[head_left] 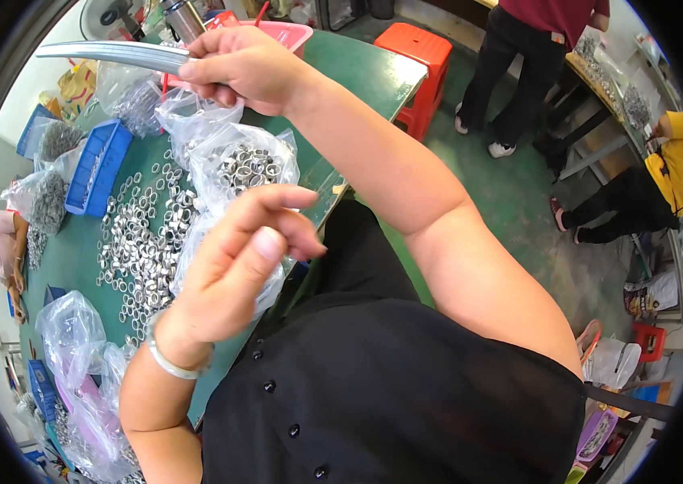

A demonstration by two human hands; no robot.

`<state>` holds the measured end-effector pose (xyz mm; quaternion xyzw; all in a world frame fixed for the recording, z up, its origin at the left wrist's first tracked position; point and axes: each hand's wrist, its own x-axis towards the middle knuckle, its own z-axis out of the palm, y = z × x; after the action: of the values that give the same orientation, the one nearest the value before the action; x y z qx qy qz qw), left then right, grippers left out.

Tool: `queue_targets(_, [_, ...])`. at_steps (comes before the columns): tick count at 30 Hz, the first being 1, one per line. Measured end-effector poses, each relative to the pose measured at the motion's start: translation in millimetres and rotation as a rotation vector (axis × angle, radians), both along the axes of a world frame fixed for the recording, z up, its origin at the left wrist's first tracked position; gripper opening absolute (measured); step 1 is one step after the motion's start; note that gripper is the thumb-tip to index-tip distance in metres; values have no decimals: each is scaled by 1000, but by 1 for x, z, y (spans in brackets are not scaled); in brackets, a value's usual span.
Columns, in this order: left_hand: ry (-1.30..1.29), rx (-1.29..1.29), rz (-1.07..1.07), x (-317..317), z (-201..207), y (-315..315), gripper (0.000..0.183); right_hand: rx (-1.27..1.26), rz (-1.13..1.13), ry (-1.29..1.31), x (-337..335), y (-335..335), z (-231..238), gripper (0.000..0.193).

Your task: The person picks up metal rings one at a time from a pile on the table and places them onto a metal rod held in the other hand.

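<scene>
My right hand [245, 68] reaches over the far part of the table, fingers closed around one end of a long, slim grey metal strip [112, 53]. The strip, which may be several thin ones together, points left and looks bowed. Closer to me, my left hand [237, 262] hangs above the table edge, bracelet on the wrist. Its fingers are loosely bent, thumb apart, with nothing visible in them. Beneath and left of it lies a loose pile of small silver metal rings [144, 250]. A clear plastic bag [196, 153] holds more rings [249, 168] beside the pile.
A blue bin [98, 168] and bags of metal parts [47, 202] stand on the green table [341, 68]. A clear bag [71, 331] lies at near left. Beyond are a pink basket [293, 34], a thermos [183, 20], a red stool [416, 60] and other people.
</scene>
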<state>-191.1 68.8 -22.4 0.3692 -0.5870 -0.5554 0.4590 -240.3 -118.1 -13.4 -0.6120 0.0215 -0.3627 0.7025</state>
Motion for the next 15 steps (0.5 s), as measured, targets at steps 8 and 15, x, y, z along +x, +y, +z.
queue_targets(8, [165,-27,-296,-42,-19,6,60,-57,91,-53,67,19,24,13])
queue_targets(15, [162,-347,-196,-53,-16,30,45,-23,87,-34,63,23,37,9])
